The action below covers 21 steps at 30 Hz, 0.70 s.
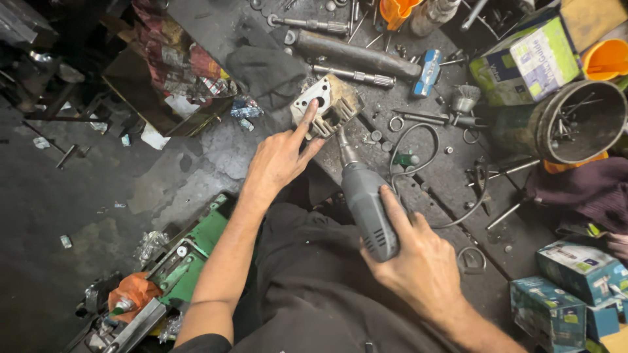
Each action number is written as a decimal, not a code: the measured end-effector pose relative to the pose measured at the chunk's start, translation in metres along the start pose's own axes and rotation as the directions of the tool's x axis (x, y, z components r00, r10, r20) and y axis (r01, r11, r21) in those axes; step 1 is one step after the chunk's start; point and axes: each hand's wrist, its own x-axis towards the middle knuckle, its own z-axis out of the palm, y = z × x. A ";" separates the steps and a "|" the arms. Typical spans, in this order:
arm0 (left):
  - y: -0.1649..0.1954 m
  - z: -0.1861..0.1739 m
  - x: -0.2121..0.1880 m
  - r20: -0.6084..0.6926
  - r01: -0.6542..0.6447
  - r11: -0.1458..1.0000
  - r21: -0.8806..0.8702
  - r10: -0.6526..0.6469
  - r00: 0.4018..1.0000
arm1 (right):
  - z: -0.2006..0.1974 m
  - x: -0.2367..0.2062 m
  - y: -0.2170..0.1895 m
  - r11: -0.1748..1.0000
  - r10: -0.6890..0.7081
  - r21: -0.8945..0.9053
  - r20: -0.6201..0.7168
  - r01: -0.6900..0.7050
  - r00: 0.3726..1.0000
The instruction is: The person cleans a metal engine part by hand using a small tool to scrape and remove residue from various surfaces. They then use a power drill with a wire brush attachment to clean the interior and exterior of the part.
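My right hand grips a grey electric die grinder, its tip touching a metal pump housing that lies on the dark workbench. My left hand rests beside that housing, with the index finger stretched out and pressing on its pale flat face. The grinder's black cord loops across the bench to the right of the tool.
Steel shafts, a blue tube, rings and bolts litter the bench. A round tin of rods, cardboard boxes, an orange funnel and a dark cloth surround it. A green machine part lies on the floor at left.
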 end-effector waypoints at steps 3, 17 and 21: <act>0.002 0.004 -0.001 -0.010 0.010 1.000 -0.014 -0.010 1.000 | 0.010 -0.006 -0.002 0.995 -0.056 -0.080 -0.017 0.054 0.998; 0.003 0.011 -0.008 -0.068 0.012 1.000 0.001 -0.011 0.998 | 0.067 -0.023 0.012 0.974 -0.176 -0.164 -0.118 0.155 0.977; 0.006 0.008 -0.008 -0.038 0.029 1.000 0.002 -0.029 0.999 | 0.042 -0.017 0.023 0.994 -0.080 0.070 -0.119 0.089 0.990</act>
